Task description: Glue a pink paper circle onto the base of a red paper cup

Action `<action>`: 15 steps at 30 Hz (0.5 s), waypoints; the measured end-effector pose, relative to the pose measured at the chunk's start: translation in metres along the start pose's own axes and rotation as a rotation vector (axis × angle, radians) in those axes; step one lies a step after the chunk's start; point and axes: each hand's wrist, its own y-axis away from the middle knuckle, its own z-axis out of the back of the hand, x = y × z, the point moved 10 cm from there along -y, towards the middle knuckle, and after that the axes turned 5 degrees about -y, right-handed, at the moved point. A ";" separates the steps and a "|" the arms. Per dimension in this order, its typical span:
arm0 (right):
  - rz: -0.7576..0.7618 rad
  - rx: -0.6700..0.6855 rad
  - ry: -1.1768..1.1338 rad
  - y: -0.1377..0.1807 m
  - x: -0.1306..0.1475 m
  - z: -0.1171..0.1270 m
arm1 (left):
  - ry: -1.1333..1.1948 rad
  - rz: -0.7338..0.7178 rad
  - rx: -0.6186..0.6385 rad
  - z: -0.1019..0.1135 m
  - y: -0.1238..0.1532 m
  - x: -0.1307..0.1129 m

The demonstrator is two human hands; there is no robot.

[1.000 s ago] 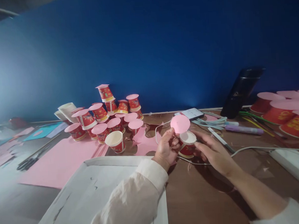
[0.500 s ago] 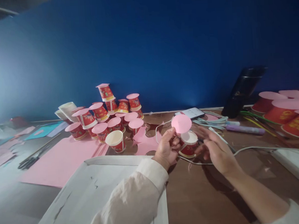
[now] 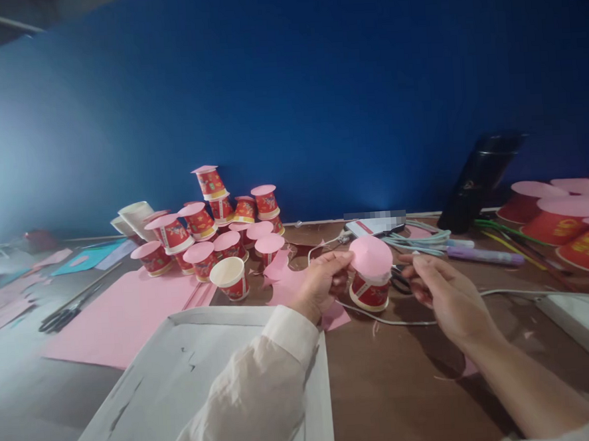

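A pink paper disc (image 3: pixel 370 256) lies over the top of a red patterned paper cup (image 3: pixel 369 294), which stands upside down on the brown table. My left hand (image 3: pixel 323 280) pinches the left edge of the disc between thumb and fingertips. Just right of the cup is my right hand (image 3: pixel 451 297), fingers loosely bent and apart from the disc, with nothing visible in them. Behind those fingers, black scissor handles (image 3: pixel 400 280) show in part. Left of my left hand are pink paper scraps (image 3: pixel 286 284) and an upright paper cup (image 3: pixel 229 278).
Several red cups topped with pink paper (image 3: pixel 199 253) are stacked at the back left. Pink sheets (image 3: pixel 125 311) and a white box lid (image 3: pixel 185 387) lie in front. A phone (image 3: pixel 369 226), cables (image 3: pixel 418 239), a purple marker (image 3: pixel 483 255), a black bottle (image 3: pixel 481 176) and a power strip (image 3: pixel 585 322) lie rightward.
The pink disc has come down onto the cup, covering its white top. My left hand still grips its edge, now from the left. My right hand has moved away to the right.
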 end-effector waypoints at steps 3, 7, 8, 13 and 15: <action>-0.019 0.017 0.034 -0.002 -0.003 -0.001 | -0.066 0.029 0.032 -0.005 0.002 0.002; -0.038 0.025 0.091 -0.005 -0.009 0.000 | -0.115 0.052 0.015 -0.005 0.002 0.005; -0.044 0.034 0.118 -0.006 -0.011 0.000 | -0.124 0.056 0.014 -0.005 0.002 0.005; -0.038 0.110 0.255 -0.004 -0.013 -0.006 | -0.172 0.066 0.041 -0.004 0.000 0.008; -0.041 0.118 0.259 -0.003 -0.013 -0.007 | -0.195 0.075 0.029 -0.003 0.000 0.009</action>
